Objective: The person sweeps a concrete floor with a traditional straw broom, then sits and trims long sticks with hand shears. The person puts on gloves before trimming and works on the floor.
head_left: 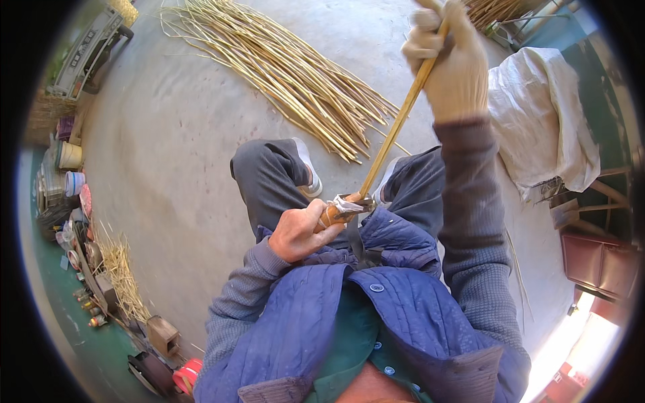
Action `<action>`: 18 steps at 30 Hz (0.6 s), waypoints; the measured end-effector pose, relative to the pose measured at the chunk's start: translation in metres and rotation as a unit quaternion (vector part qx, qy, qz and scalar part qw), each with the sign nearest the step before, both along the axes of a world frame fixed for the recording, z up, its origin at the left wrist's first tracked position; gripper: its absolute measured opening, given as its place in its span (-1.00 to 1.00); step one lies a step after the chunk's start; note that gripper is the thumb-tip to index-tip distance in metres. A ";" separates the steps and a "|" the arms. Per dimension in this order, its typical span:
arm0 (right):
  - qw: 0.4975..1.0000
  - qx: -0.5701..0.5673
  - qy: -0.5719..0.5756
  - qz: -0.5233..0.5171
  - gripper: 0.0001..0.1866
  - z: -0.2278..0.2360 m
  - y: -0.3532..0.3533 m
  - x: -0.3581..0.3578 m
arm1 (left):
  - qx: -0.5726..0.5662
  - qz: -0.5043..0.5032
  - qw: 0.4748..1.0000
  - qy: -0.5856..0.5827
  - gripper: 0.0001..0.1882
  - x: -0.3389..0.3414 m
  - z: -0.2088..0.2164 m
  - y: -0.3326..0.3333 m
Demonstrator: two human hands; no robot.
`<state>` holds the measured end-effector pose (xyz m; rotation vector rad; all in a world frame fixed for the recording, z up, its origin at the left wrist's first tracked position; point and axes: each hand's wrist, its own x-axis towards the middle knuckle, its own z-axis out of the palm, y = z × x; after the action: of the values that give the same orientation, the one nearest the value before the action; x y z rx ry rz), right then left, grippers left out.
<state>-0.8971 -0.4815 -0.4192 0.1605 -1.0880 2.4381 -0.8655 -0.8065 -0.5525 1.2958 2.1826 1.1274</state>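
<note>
Stalk: a long pale yellow stalk runs slantwise from the lap up and away to the right, held off the ground between both hands, above the knees.
Right hand: the right hand, in a light cloth glove, is clenched round the upper end of the stalk, arm stretched out forward.
Left hand: the bare left hand is closed tight round the wooden handle of a small tool, close to the body.
Tool: its wrapped, metal-looking head sits right against the lower end of the stalk; whether a blade bites into it I cannot tell.
Clothing: a blue quilted vest over a grey ribbed sweater; grey trousers and pale shoes show below the hands.
Bundle: a big sheaf of the same yellow stalks lies fanned on the concrete floor, ahead of the feet and well apart from the hands.
Sack: a white woven sack is heaped on the right, near the outstretched arm.
Left edge: pots, tubs and clutter line the wall, with a smaller heap of straw beside them.
Right edge: reddish wooden furniture stands beyond the sack.
</note>
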 end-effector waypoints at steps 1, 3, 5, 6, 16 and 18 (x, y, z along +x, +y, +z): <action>0.997 -0.004 -0.051 -0.065 -0.54 0.014 -0.004 -0.003 | 0.005 0.006 1.000 0.004 -0.60 -0.001 0.001 -0.001; 0.988 -0.002 -0.094 -0.122 -0.55 0.011 -0.015 -0.007 | 0.015 0.017 1.000 0.013 -0.61 -0.004 0.006 -0.001; 0.991 0.017 -0.075 -0.111 -0.56 -0.028 -0.024 -0.005 | 0.026 0.034 0.999 -0.009 -0.63 -0.019 0.019 0.010; 0.988 0.024 -0.104 -0.112 -0.51 -0.036 -0.051 -0.002 | 0.013 0.046 0.999 -0.019 -0.64 -0.027 0.023 0.012; 0.899 0.342 -0.249 -0.114 -0.62 -0.069 -0.086 0.060 | 0.114 0.097 0.975 -0.163 -0.69 -0.084 0.052 0.052; 0.916 0.263 -0.299 -0.046 -0.63 -0.084 -0.114 0.073 | 0.139 0.109 0.946 -0.271 -0.70 -0.080 0.060 0.069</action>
<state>-0.8238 -0.5954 -0.5031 -0.4952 -1.9519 2.0917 -0.9455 -0.7377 -0.4925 0.7192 1.8204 1.6918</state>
